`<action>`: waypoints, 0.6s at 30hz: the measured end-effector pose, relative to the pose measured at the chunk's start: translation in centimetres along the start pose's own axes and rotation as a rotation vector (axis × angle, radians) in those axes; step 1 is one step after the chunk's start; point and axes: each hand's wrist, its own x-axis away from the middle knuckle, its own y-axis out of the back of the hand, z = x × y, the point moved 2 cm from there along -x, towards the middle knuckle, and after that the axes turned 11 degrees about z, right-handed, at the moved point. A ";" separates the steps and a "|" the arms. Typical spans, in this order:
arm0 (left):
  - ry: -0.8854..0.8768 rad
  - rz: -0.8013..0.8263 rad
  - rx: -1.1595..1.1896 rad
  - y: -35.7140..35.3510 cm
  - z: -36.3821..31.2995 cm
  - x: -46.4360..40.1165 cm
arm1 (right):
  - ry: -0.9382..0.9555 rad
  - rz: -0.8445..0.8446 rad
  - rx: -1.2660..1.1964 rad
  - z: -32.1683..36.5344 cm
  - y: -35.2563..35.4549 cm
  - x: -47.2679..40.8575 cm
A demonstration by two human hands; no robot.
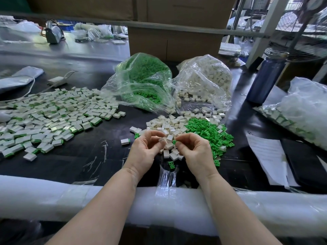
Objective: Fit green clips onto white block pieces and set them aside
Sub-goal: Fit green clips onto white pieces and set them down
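Observation:
My left hand (144, 149) pinches a white block piece (163, 140) with curled fingers above the black table. Close beside it, my right hand (193, 150) pinches a green clip (174, 142) at its fingertips, a small gap from the block. Under and behind both hands lies a loose heap of white blocks (172, 125), with a heap of green clips (209, 132) to its right. A wide spread of finished blocks with green clips fitted (51, 114) covers the table's left half. One finished piece (125, 141) lies alone near my left hand.
An open bag of green clips (143, 80) and an open bag of white blocks (206, 80) stand behind the heaps. A blue bottle (267, 76), papers (269, 154) and another filled bag (300, 110) sit at the right. A white padded rail (53, 197) edges the table front.

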 end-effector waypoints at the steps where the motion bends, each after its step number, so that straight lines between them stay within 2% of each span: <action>1: 0.001 -0.007 0.021 0.1 0.1 0.0 | 0.000 0.003 0.000 0.0 0.0 0.0; 9: 0.027 0.010 0.170 0.0 0.1 0.0 | -0.003 0.030 -0.009 0.0 -0.1 0.1; 18: 0.052 0.071 0.083 -0.1 0.2 -0.1 | -0.017 0.034 -0.002 0.0 -0.2 0.0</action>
